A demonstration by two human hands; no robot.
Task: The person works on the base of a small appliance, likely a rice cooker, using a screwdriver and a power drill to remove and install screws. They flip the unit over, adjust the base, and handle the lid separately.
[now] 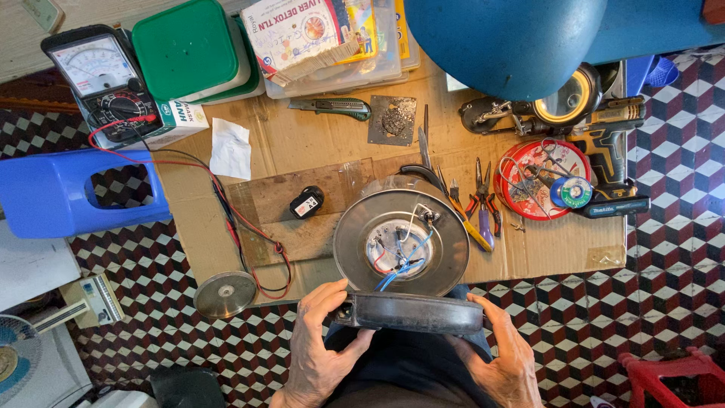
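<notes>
Left hand (317, 344) and right hand (502, 351) each grip an end of the dark base (411, 312), near the upturned kettle (400, 242) with exposed wires (400, 261).

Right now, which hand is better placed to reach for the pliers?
Right. The right hand grips the black base cover's right end, and the red-handled pliers lie right of the upturned kettle. The left hand would probably have to cross over.

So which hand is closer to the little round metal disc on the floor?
Left. The left hand is just right of the metal disc; the right hand is far across, beyond the dark base part.
</notes>
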